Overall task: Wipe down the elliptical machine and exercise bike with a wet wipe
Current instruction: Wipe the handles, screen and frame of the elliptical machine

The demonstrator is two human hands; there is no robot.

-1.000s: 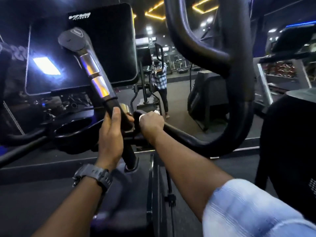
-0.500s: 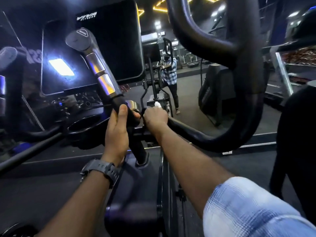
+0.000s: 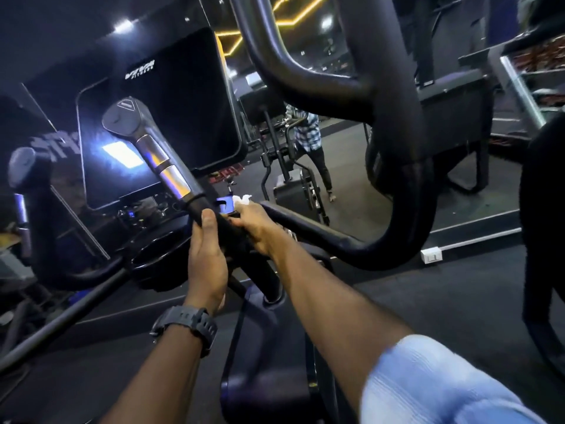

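Observation:
I stand at the elliptical machine, facing its dark console screen. My left hand grips the black lower part of the inner handle, which rises up-left with silver bands and a grey cap. My right hand holds a crumpled white wet wipe against the black bar just right of that handle. Only a tuft of the wipe shows above my fingers. A large looped black moving handle curves over and right of my right arm.
A cup holder sits left of my left hand. A second grey-capped handle stands at far left. A mirror ahead shows a person in a checked shirt. Other machines stand at right. A white socket box lies on the floor.
My right hand has slid with the wipe along the bar toward the inner handle, and the wipe shows more above the fingers. My left hand keeps its grip. The view shifted right.

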